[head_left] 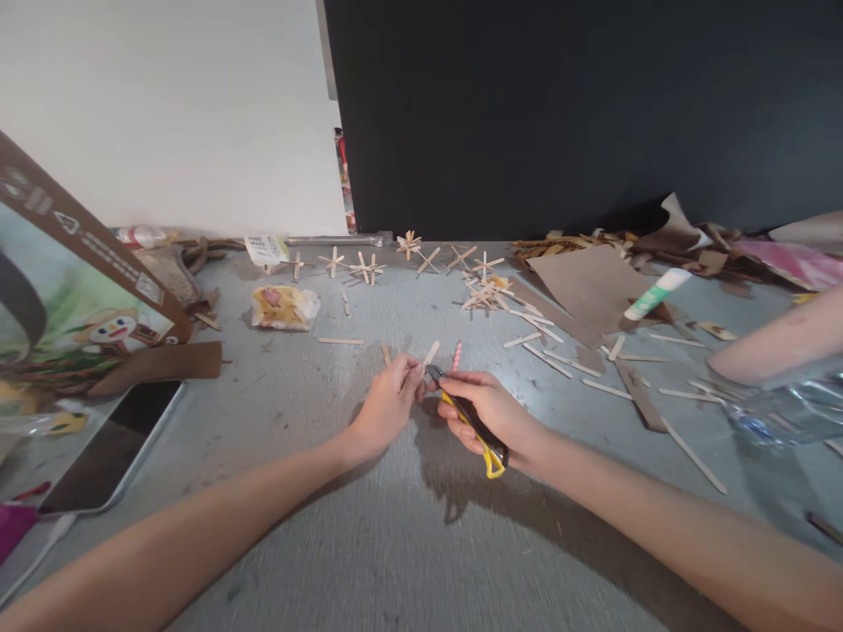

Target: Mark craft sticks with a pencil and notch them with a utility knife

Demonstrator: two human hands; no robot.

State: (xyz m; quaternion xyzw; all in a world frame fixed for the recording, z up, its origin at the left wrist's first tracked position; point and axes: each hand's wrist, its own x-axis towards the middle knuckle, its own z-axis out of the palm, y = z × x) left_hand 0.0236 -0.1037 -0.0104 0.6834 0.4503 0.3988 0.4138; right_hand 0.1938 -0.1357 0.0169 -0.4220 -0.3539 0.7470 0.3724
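Observation:
Between the fingers of my left hand [392, 395] is a thin wooden craft stick [431, 353], tilted with its rounded end pointing away from me. My right hand [491, 404] grips a black and yellow utility knife [484, 432]. The knife's tip meets the stick close to my left fingertips; how far it cuts in is too small to tell. Just beyond my hands lie a pink striped strip [457, 355] and another short stick [386, 355]. Farther back stand several crossed-stick pieces [334, 261], beside a heap of sticks [486, 294].
Loose sticks [548, 360], brown card [586, 285], a glue stick [659, 294] and a clear plastic bottle [790, 408] lie to the right, near what looks like another person's forearm [777, 338]. On the left are a phone [115, 452], a printed bag [85, 281] and a yellow packet [283, 307].

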